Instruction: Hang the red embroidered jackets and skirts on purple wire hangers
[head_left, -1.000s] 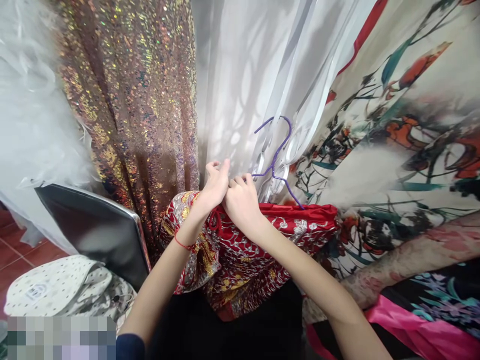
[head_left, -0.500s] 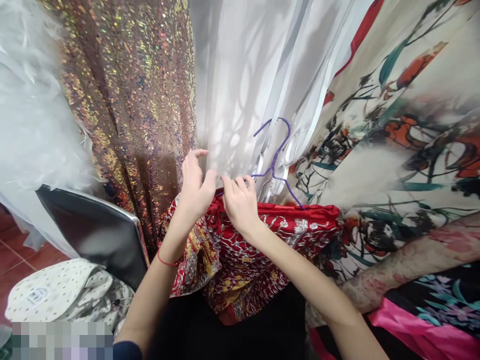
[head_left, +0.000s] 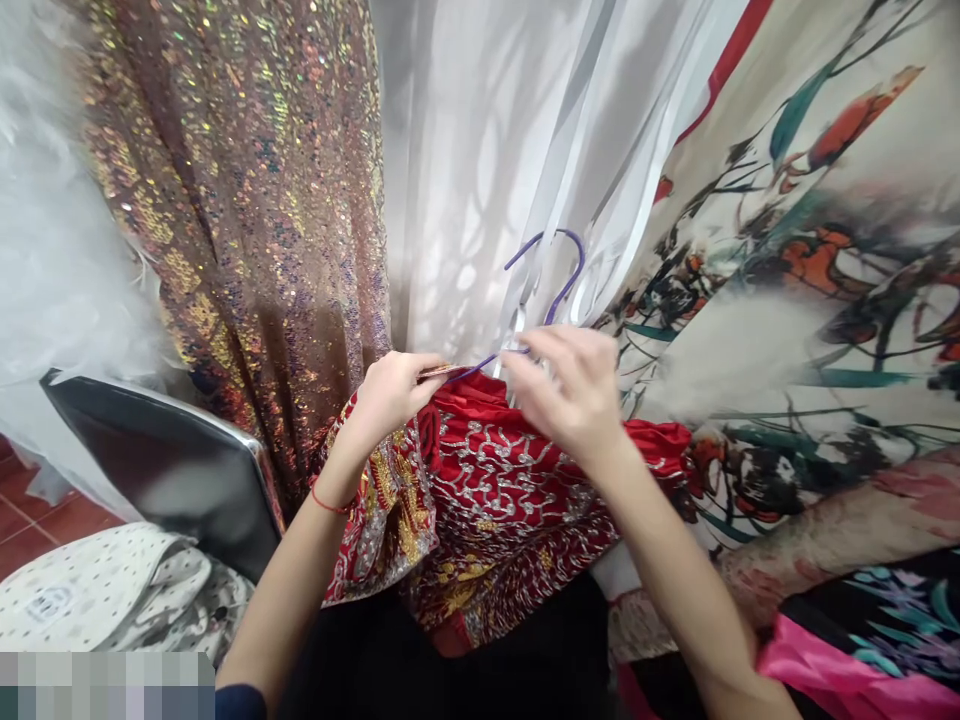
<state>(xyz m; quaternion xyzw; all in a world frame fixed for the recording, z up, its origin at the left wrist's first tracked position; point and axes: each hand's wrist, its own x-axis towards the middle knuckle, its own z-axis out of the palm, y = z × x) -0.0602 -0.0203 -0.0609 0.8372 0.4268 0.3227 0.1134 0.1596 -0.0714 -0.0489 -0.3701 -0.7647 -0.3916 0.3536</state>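
A red garment [head_left: 487,500] with silver and gold embroidery hangs on a purple wire hanger [head_left: 555,290] in front of me. My left hand [head_left: 390,395] is closed, pinching the garment's collar edge at the left end of the hanger. My right hand [head_left: 574,390] hovers over the garment's right shoulder just below the hanger's hook, fingers loosely spread and slightly blurred. It holds nothing.
A brown sequined dress [head_left: 247,230] hangs at the left, white sheer fabric [head_left: 487,150] behind the hanger, a floral printed cloth [head_left: 810,260] at the right. A dark chair back [head_left: 165,470] and a dotted white cloth [head_left: 97,590] sit lower left. Pink fabric [head_left: 840,670] lies lower right.
My right hand let go of the collar and moved right, opening over the shoulder. My left hand closed on the collar edge at the hanger.
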